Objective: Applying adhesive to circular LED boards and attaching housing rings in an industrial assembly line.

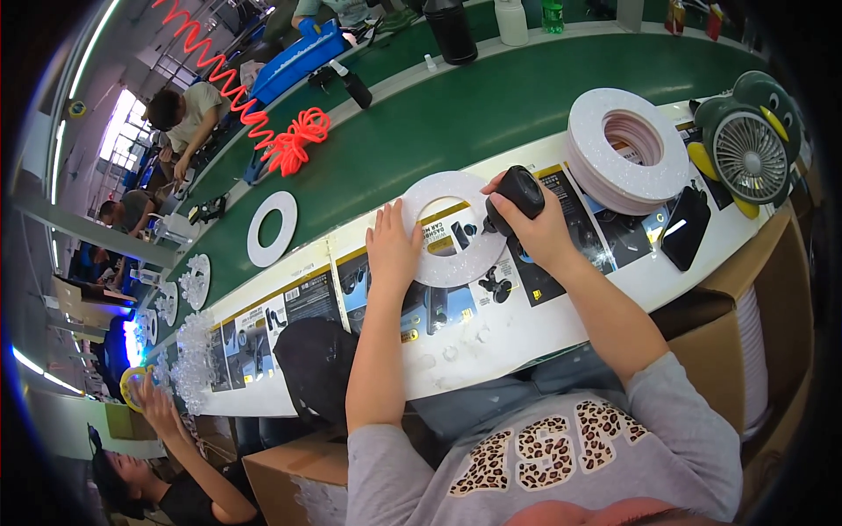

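Note:
A flat white speckled ring (478,261) lies on the printed packaging sheets that cover the white worktop. My left hand (392,250) rests on its left side, fingers stretched out flat. My right hand (545,230) is wrapped round a black rounded handheld tool (517,191), whose lower end reaches the ring's right side. Whether the tip touches the ring I cannot tell. To the right of this hand stands a thick stack of similar white rings (627,105).
Right of the stack are a black phone (687,228) and a green penguin-shaped fan (750,153). Another white ring (254,232) lies on the green surface beyond, near a coiled red hose (303,140). A co-worker (132,473) is at the left; cardboard boxes (693,359) stand below.

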A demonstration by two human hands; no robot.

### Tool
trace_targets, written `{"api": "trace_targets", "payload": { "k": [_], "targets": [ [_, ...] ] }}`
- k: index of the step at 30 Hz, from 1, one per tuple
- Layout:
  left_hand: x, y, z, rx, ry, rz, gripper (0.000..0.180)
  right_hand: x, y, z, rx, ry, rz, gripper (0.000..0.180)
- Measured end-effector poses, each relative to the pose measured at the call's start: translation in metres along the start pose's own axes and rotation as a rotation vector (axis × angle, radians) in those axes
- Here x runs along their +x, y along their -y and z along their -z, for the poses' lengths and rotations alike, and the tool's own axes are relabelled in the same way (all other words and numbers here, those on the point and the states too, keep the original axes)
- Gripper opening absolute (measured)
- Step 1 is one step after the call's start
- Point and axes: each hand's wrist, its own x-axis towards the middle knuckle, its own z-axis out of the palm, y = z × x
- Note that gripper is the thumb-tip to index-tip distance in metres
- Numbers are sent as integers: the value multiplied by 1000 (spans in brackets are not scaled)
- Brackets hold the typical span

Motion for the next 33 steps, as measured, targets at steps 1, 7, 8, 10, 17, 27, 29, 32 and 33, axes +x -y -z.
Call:
{"api": "trace_targets", "payload": {
  "k": [1,7,8,10,17,27,29,32,33],
  "targets": [
    [-1,0,0,1,-4,-1,57,0,1,0,-12,9,-5,15],
    [-1,3,-2,-30,-2,-7,59,-2,-4,-3,-1,4,9,15],
    [-1,4,-3,-27,-6,-3,59,-2,-2,-2,7,6,-13,15],
    [-2,3,-3,-40,-6,-8,59,-3,0,-1,-10,9,-6,15],
    [-2,3,-3,-38,-16,-14,58,-1,-3,1,-10,6,-21,17],
    [2,11,0,13,-30,-17,58,3,-7,-7,33,-2,-26,15],
    [0,9,3,17,-58,-58,54,6,-13,-6,52,-40,-2,13],
    [4,2,-4,1,-65,-39,50,4,-20,-2,11,-61,6,10],
    [1,9,-11,-3,-97,-43,53,1,-12,-5,-16,-56,-15,11]
  ]
}}
